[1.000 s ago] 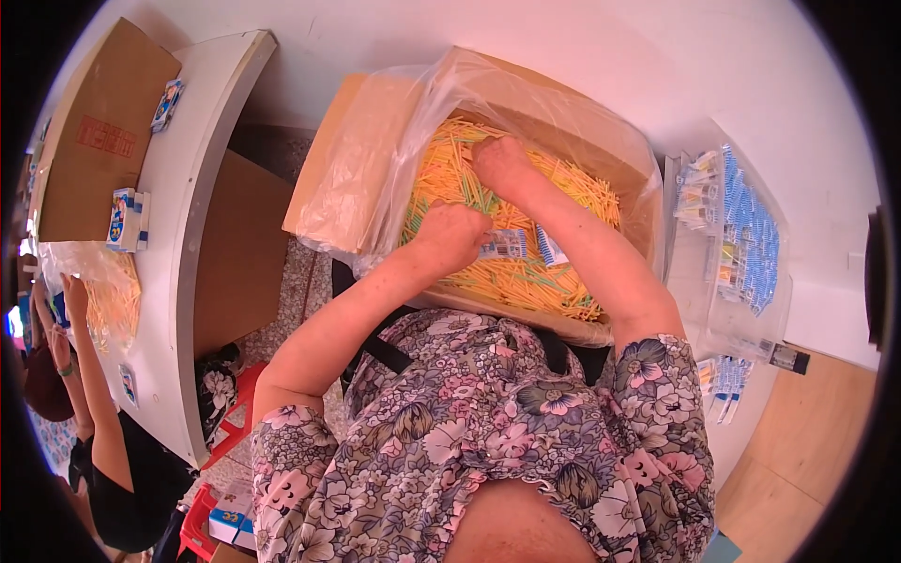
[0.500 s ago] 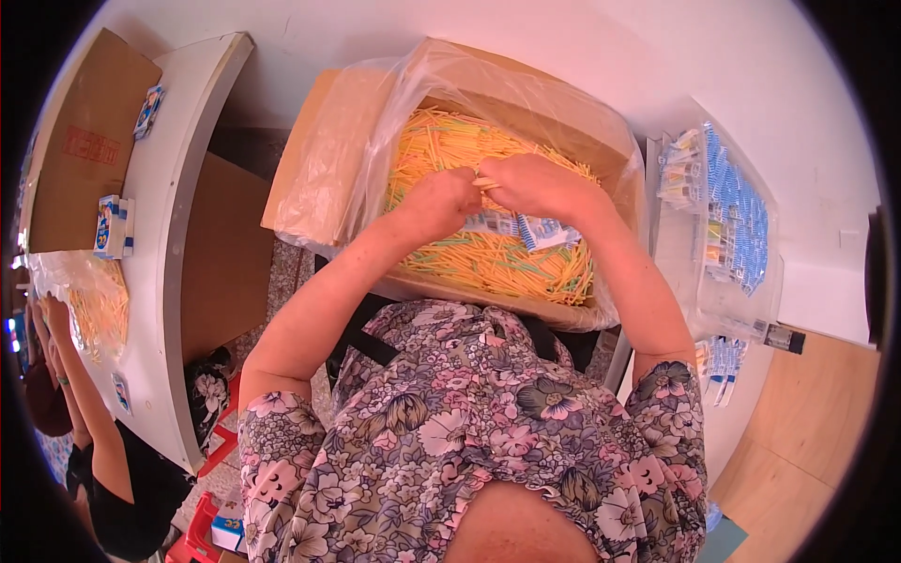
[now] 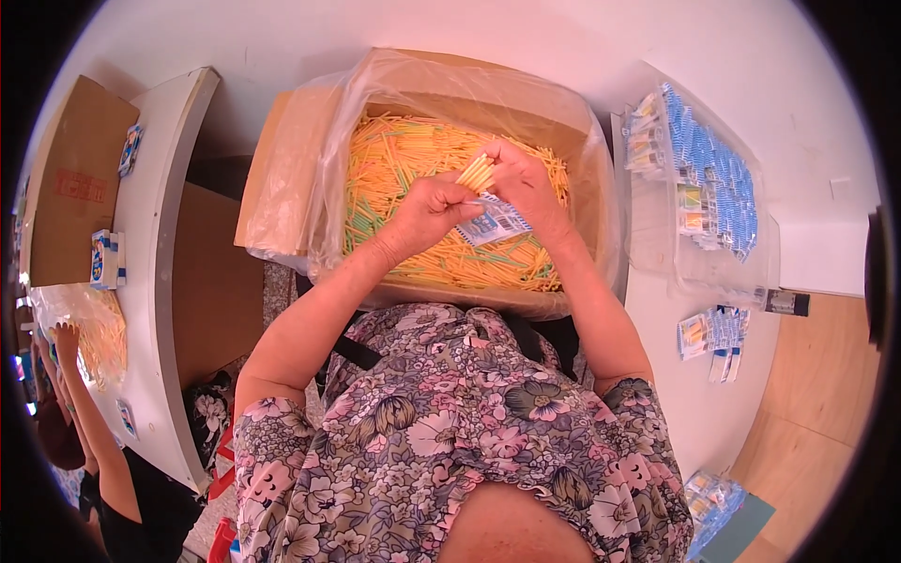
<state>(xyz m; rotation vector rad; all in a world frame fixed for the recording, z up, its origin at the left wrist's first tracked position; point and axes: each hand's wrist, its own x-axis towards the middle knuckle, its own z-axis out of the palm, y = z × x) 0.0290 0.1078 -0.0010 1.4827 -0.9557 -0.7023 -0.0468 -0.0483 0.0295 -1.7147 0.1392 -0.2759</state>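
My left hand is closed, thumb and fingers pinching a small bunch of thin yellow sticks. My right hand curls its fingers at the other end of the same bunch; its fingertips are partly hidden. Just beneath the hands, a blue-and-white printed packet lies over the loose sticks. Orange-yellow sticks with some green ones fill a cardboard box lined with clear plastic, directly in front of me.
At the right, a clear plastic bin holds rows of blue packets; more packets lie nearer. Left stands a white table with a carton and small boxes. Another person's arm reaches over sticks there.
My hands have drawn slightly apart and turned, so the bunch of yellow sticks now shows between them. The view has shifted, and more of the packet below is visible.
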